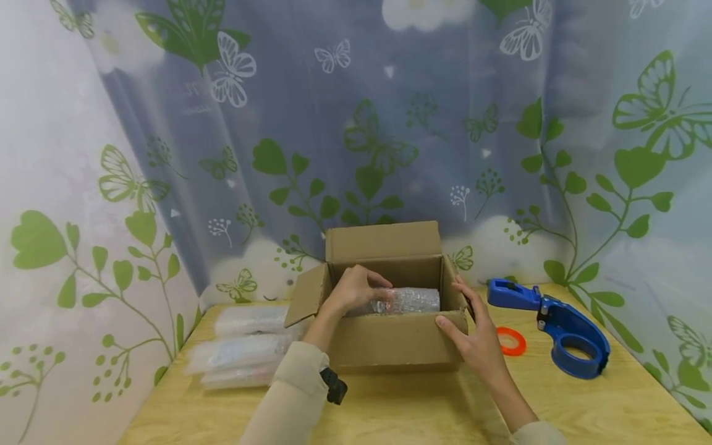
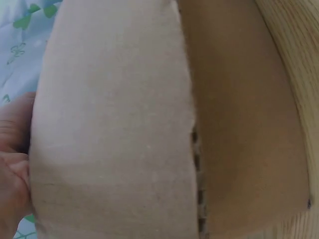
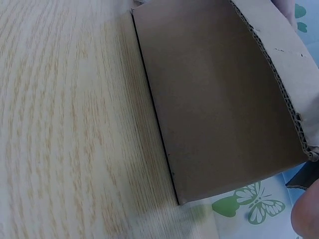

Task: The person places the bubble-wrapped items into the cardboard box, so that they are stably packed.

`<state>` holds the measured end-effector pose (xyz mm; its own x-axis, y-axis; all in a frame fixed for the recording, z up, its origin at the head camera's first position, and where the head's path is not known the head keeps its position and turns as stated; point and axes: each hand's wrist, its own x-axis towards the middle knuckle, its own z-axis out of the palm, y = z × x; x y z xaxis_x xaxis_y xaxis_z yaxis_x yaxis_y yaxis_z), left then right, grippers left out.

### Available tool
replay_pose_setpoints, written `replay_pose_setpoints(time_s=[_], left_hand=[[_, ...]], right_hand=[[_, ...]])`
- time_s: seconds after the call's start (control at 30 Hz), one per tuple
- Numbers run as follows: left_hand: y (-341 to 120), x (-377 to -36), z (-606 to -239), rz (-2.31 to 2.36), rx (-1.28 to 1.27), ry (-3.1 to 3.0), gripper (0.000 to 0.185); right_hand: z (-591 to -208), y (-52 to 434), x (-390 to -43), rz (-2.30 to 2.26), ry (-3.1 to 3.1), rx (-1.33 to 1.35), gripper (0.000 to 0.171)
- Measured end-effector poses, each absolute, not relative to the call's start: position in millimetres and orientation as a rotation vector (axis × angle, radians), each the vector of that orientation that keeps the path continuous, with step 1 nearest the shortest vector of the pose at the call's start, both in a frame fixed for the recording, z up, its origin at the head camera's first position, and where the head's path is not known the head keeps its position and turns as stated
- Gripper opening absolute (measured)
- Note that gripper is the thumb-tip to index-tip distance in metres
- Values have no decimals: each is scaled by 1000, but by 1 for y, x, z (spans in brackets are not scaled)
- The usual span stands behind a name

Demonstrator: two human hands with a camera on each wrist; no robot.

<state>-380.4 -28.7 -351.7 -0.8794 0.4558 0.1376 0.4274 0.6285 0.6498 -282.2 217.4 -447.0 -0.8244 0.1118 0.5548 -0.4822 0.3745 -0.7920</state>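
The left hand [image 1: 356, 289] holds the bubble-wrapped bottle [image 1: 408, 301] inside the box [image 1: 389, 337]. The right hand [image 1: 475, 340], fingers straight, steadies the box's 3 o'clock corner. Lay it flat, gently.

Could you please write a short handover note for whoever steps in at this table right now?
Left hand: inside the open cardboard box, fingers curled on a bubble-wrapped item lying in it.
Right hand: open, steadying the box's right front corner.
Done: one wrapped item is in the box.
Left: three more wrapped packages lie stacked left of the box; all the flaps are open. The blue tape dispenser and an orange tape ring lie to the right, untouched.
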Motion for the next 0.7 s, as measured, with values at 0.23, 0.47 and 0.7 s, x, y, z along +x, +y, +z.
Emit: replay_pose_setpoints(time_s=[0.23,0.47,0.7], left_hand=[[-31,-385,-356,986,763,2717,17],[-37,-388,-366,740,758,2675,12],[-33,-391,-369,700,788,2649,15]], right_hand=[[-446,218,-284,1461,-2109,316,68],[-449,217,-284,1462,-2112,349,68],[-449,219,-282,1471,-2113,334,69]])
